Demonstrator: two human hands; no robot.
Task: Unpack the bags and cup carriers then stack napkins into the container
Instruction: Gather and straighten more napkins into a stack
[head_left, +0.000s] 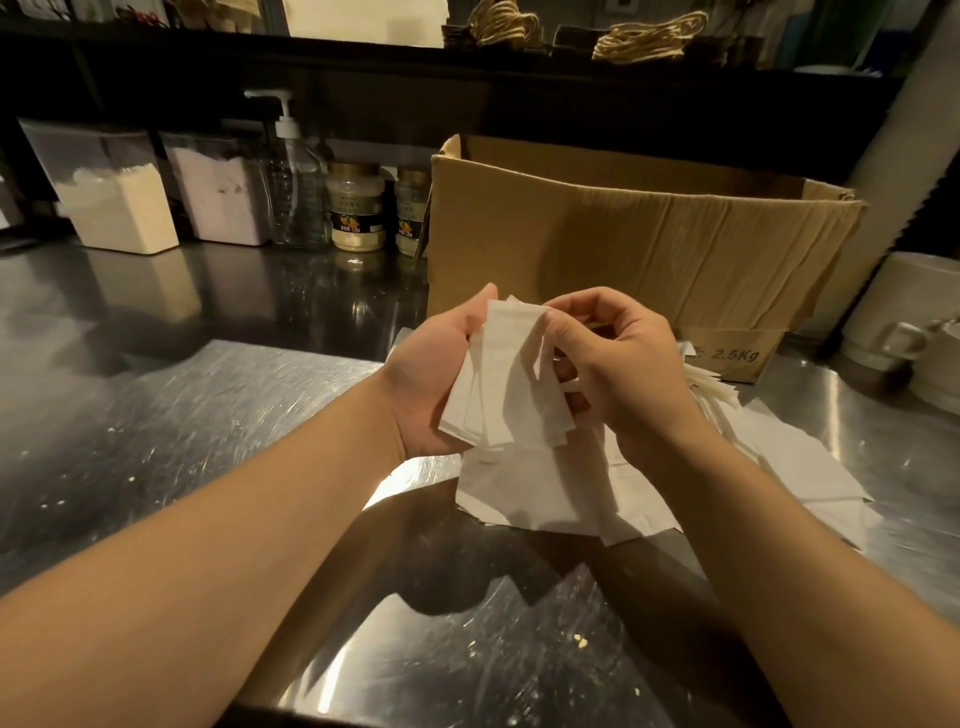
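Both hands work above a scratched stainless-steel counter (218, 415), just left of centre frame. Left hand (431, 379) cradles a small sheaf of folded white paper napkins (511, 379), palm up, thumb pressed along the sheaf's left edge; the fingers behind the paper are hidden. Right hand (618, 364) sits at 3 o'clock from the sheaf, fingers curled, thumb and fingertips pinching its upper right edges. The sheets are fanned and uneven at the bottom, not squared. Directly below, toward 6 o'clock, a loose spread of white napkins (545, 499) lies flat on the counter, trailing to 4 o'clock. An open brown cardboard box marked 2.5Kg (623, 244) stands at 12 o'clock from the hands, behind them. No napkin container can be identified with certainty; clear lidded tubs of powder (119, 208) stand at 10 o'clock by the back wall. Judgement: step in hand is gathering and aligning napkins before stacking. Risks: fanned sheets may slip from a light pinch and scatter; thin paper may crease or tear if squeezed; crumbs visible on the counter could soil the loose napkins.
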